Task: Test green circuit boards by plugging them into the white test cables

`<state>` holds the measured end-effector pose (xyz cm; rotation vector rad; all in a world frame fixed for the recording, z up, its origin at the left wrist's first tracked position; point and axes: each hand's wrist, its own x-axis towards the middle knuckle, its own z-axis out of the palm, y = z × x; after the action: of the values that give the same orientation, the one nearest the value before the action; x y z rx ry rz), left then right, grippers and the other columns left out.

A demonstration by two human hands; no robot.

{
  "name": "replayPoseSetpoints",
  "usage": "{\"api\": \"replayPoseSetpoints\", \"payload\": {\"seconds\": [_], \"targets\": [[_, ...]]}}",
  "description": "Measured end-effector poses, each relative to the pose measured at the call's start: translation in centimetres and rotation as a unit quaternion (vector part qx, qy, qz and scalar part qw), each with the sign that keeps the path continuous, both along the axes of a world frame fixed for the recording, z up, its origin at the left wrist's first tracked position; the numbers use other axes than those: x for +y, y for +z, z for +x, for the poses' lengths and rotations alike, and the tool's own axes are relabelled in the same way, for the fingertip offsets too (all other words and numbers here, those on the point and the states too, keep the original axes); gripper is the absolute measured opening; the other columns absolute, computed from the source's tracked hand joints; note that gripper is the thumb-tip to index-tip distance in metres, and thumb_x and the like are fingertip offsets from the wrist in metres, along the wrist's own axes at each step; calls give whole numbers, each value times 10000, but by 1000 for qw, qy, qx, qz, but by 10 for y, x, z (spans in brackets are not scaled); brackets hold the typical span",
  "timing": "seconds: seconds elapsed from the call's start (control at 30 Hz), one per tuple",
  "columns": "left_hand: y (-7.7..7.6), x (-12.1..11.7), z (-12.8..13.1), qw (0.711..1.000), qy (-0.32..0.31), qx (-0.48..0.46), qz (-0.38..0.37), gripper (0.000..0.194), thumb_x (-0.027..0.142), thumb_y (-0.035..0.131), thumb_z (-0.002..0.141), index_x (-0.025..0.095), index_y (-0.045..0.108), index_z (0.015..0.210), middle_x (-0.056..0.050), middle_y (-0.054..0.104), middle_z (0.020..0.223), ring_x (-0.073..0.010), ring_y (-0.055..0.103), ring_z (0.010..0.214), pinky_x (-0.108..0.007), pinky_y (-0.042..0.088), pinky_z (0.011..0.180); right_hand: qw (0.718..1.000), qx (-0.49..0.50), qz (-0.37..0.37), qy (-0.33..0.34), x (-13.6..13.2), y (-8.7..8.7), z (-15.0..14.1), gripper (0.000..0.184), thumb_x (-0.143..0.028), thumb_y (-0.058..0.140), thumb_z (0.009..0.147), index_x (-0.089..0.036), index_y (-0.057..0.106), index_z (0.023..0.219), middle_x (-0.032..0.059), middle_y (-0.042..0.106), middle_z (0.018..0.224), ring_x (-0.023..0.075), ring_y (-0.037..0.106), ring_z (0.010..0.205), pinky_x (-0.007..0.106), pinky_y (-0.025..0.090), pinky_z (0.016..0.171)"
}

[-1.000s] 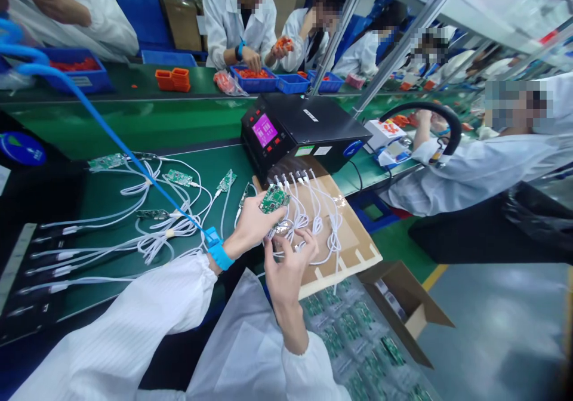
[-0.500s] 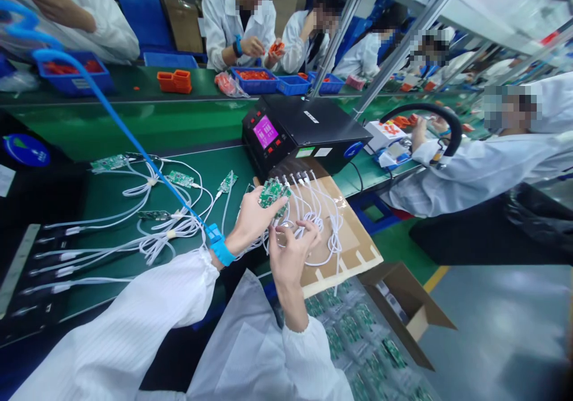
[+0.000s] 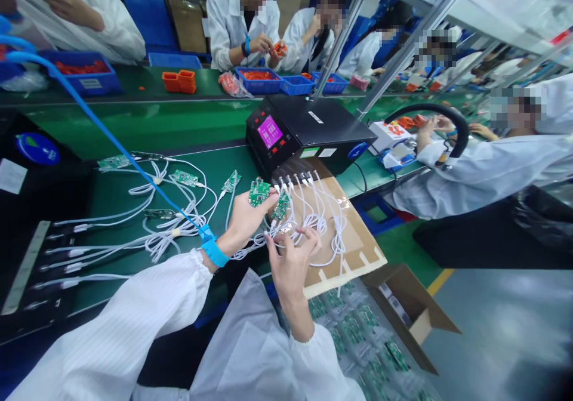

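My left hand (image 3: pixel 245 215), with a blue wrist strap (image 3: pixel 213 247) on it, is closed on a green circuit board (image 3: pixel 258 193), pinched between thumb and fingers. A second green circuit board (image 3: pixel 280 206) is just right of the thumb tip; whether the left hand grips it too is unclear. Below that board my right hand (image 3: pixel 292 262) has curled fingers, with its leftmost fingertip at a white cable plug (image 3: pixel 267 233). The cable seems to be in its hold, though the grip is partly hidden. White cables (image 3: pixel 316 222) lie looped behind the right hand on a cardboard sheet (image 3: pixel 364 249).
A black tester (image 3: pixel 313 129) with a lit screen stands ahead. On the left, cables run from a black fixture (image 3: pixel 33 270) to several boards (image 3: pixel 185 178). A blue coiled cord (image 3: pixel 116 144) reaches my strap. Bagged boards (image 3: pixel 358 329) and an open carton (image 3: pixel 407 311) are lower right. Co-workers sit across.
My left hand has shifted slightly left, and the two boards now show apart from each other. The right hand has moved a little left and down. The whole view has shifted slightly.
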<state>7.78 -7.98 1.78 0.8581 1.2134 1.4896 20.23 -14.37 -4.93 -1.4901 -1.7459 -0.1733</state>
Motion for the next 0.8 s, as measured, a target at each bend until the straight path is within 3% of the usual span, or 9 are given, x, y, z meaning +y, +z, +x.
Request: {"api": "replayPoseSetpoints", "payload": {"seconds": [0.17, 0.4, 0.53, 0.63, 0.7, 0.8], "targets": [[13, -3, 1, 989, -2, -128, -81, 245, 335, 860, 798, 132, 725, 782, -22, 706, 750, -113, 584, 678, -253, 459, 699, 999, -30, -25, 37, -16, -12, 3, 60, -246, 764, 914, -188, 766, 930, 181, 477, 1342, 396, 325, 1422, 686, 423, 1113], [24, -10, 3, 971, -26, -172, -163, 173, 221, 715, 948, 77, 764, 865, -119, 787, 903, -142, 702, 782, -279, 538, 842, 996, 32, 20, 76, -20, -11, 5, 76, -131, 719, 923, -202, 730, 950, 140, 553, 1267, 340, 457, 1360, 665, 435, 1131], [24, -17, 9, 964, -68, -174, -189, 90, 146, 724, 913, 70, 771, 912, -150, 798, 921, -191, 751, 836, -327, 564, 893, 982, 144, 38, 113, -23, -9, 17, 118, -127, 674, 953, -198, 662, 1046, 108, 659, 1136, 252, 644, 1166, 536, 538, 1062], [19, -20, 15, 964, -93, -161, -190, 58, 101, 722, 876, 73, 772, 884, -149, 799, 897, -205, 764, 848, -335, 575, 905, 968, 226, -4, 112, -25, -10, 25, 114, -161, 639, 992, -195, 641, 1100, 54, 725, 973, 180, 728, 895, 388, 613, 892], [13, -21, 18, 971, -106, -144, -161, 76, 153, 761, 855, 83, 778, 876, -144, 802, 917, -207, 763, 855, -333, 580, 896, 963, 245, -35, 106, -26, -8, 28, 93, -193, 636, 1006, -187, 651, 1098, 31, 733, 878, 158, 724, 761, 322, 608, 768], [2, -21, 21, 977, -124, -121, -122, 255, 297, 872, 771, 95, 791, 903, -140, 803, 947, -221, 753, 860, -337, 586, 846, 969, 214, -18, 119, -25, -2, 30, 67, -174, 651, 998, -181, 675, 1060, 8, 731, 799, 144, 698, 690, 322, 578, 764]]}}
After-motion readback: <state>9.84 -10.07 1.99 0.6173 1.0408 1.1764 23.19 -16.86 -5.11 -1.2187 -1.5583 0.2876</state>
